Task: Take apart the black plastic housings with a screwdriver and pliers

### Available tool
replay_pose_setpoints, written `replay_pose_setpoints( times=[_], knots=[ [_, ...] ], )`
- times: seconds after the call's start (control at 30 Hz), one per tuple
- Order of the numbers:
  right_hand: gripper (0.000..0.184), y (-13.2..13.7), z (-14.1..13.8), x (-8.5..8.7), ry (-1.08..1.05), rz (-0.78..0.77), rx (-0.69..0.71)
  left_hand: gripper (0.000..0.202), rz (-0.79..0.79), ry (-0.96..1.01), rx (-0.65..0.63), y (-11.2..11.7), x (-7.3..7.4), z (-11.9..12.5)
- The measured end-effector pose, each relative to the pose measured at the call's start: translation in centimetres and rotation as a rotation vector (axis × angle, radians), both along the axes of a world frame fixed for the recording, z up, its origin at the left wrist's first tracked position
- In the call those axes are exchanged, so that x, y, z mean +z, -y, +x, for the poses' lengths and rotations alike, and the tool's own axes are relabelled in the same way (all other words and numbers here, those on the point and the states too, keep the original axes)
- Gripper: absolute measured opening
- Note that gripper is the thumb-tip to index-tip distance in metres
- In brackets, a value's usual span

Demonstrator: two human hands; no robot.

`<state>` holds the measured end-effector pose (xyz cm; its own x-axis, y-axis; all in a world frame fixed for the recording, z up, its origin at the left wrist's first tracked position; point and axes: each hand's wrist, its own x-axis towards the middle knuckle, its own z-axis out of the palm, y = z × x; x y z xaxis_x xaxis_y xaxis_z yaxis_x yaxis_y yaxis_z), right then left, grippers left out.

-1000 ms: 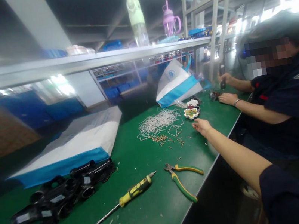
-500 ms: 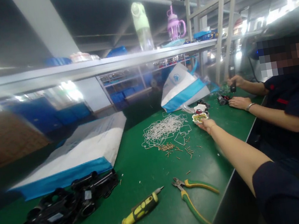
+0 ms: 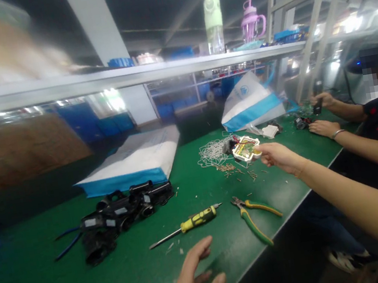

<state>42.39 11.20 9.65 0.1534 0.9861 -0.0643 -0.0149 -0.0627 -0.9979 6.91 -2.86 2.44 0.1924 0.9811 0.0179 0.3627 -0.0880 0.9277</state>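
My right hand (image 3: 279,158) pinches the edge of a white plastic housing (image 3: 246,148) with a green circuit board inside. Red wires and a dark part hang at the housing's far left side, above the white gaskets. At the bottom, my left hand (image 3: 197,281) has its fingers apart and holds nothing. Between it and the housing lie a yellow-and-black screwdriver (image 3: 198,219) and cutting pliers (image 3: 255,219) with green-and-yellow handles. Thin white looped gaskets (image 3: 212,152) form a tangled heap, with small brass-coloured screws (image 3: 227,168) in front of it.
Black plastic housings (image 3: 124,211) are piled on the left of the green table. Two white-and-blue bags (image 3: 134,157) stand along the back. A second white housing (image 3: 270,131) lies farther right, near a co-worker's hands (image 3: 325,129). Bottles stand on the shelf (image 3: 170,70) above.
My right hand has lifted the white housing off the right side and brought it left, nearer me. My left hand has come into view at the bottom. The camera view has turned left.
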Motion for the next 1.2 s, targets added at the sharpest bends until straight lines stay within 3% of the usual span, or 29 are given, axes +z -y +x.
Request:
replay_pose_setpoints(
  times=[0.1,0.2,0.3,0.4,0.5,0.63,0.7,0.8,0.93,1.1,1.2],
  knots=[
    [0.021,3.4,-5.6,0.8,0.002,-0.001,0.214,0.068,0.094,0.002,0.081,-0.4,0.1,-1.3],
    [0.023,6.5,-11.1,1.1,0.012,-0.032,0.415,0.096,0.129,0.119,0.139,-0.3,1.3,-2.3],
    [0.025,8.8,-15.2,1.4,0.053,-0.028,0.56,0.119,0.146,0.272,0.048,0.3,2.6,-3.0],
    [0.028,10.0,-17.6,1.8,0.112,0.014,0.554,0.099,0.149,0.392,-0.055,1.0,3.3,-3.2],
    [0.031,10.4,-18.6,1.9,0.153,0.017,0.553,0.074,0.151,0.461,-0.007,1.5,3.4,-3.3],
    [0.032,10.5,-19.0,1.2,0.303,0.07,0.623,0.063,0.162,0.438,0.053,1.4,3.1,-3.6],
    [0.033,10.4,-18.9,0.5,0.43,0.12,0.609,0.062,0.169,0.407,0.065,1.3,2.8,-3.8],
    [0.032,10.2,-18.5,-0.5,0.563,0.184,0.531,0.076,0.132,0.349,0.053,0.9,2.2,-4.0],
    [0.025,10.5,-17.6,-1.6,0.716,0.292,0.314,0.086,0.154,0.21,0.107,0.0,1.7,-5.1],
    [0.025,11.3,-16.6,-4.0,1.02,0.439,0.033,0.061,0.255,0.02,0.177,-0.5,1.9,-6.8],
    [0.024,11.7,-16.1,-5.8,1.025,0.429,-0.045,0.045,0.292,-0.135,0.195,-0.2,2.4,-7.1]
  ],
)
